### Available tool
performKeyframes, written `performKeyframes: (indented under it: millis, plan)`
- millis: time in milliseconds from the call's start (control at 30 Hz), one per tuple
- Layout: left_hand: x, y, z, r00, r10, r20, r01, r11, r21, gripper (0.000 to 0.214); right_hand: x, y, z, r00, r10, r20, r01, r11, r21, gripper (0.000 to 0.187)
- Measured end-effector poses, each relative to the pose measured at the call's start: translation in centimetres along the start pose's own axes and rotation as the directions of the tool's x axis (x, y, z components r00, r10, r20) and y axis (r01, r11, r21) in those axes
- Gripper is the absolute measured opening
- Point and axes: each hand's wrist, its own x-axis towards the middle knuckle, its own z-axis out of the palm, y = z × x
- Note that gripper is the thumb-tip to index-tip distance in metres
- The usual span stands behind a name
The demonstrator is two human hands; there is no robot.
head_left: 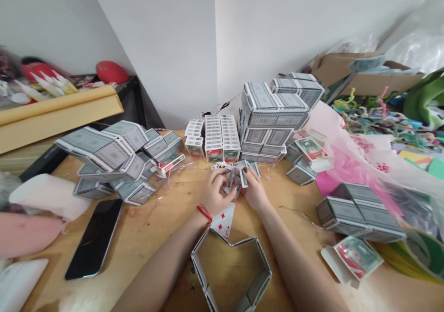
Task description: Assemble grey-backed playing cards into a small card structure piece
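My left hand (215, 192) and my right hand (252, 188) meet at the middle of the wooden table (156, 229), both closed round a small bunch of playing cards (236, 177). A red string circles my left wrist. A diamond card (224, 219) lies face up under my left wrist. Just in front of me stands a heart-shaped frame made of folded cards (231, 266), open in the middle.
Stacked card packs (213, 138) and larger wrapped blocks (274, 118) stand behind my hands. More grey blocks (114, 157) lie at left and at right (360, 212). A black phone (95, 238) lies at left. A pink plastic bag (343, 159) and colourful craft clutter fill the right.
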Motion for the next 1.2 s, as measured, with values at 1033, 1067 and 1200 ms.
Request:
performKeyframes:
  millis: [1033,1067,1200]
  plan:
    - [-0.32,0.11,0.56,0.998,0.049,0.038,-0.056,0.972,0.227,0.015,-0.01,0.6,0.01,0.98,-0.199,-0.002,0.178,0.879,-0.442,0.032]
    - [-0.33,0.02,0.62,0.998,0.046,0.04,-0.053,0.977,0.206,0.015,-0.06,0.56,0.05,0.983,-0.185,0.004,0.167,0.879,-0.447,0.034]
    - [-0.42,-0.15,0.74,0.998,0.03,0.049,-0.036,0.99,0.139,0.016,-0.29,0.35,0.26,0.985,-0.173,0.02,0.16,0.859,-0.487,0.035]
